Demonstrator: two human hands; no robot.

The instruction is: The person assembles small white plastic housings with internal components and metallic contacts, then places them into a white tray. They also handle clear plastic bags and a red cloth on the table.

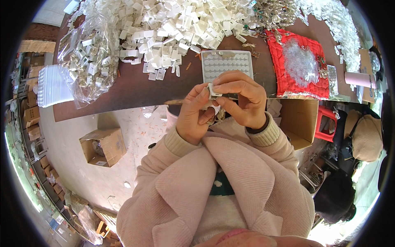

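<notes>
Close to my chest, at the table's near edge, my left hand (193, 114) and my right hand (245, 100) meet around a small white plastic piece (213, 91). Fingers and thumbs of both hands pinch it, hiding part of it. Just beyond them lies a white tray (226, 68) with rows of small raised shapes and a few small pieces at its far edge. A large heap of similar white pieces (177, 31) covers the far middle of the table.
On the left are a clear bag (88, 61) of white and metallic pieces and stacked white trays (52, 86). Red quilted cloth (282, 61) bears clear plastic bits (302, 64) at right. Cardboard boxes (111, 144) and a red stool (327, 123) stand below the tabletop.
</notes>
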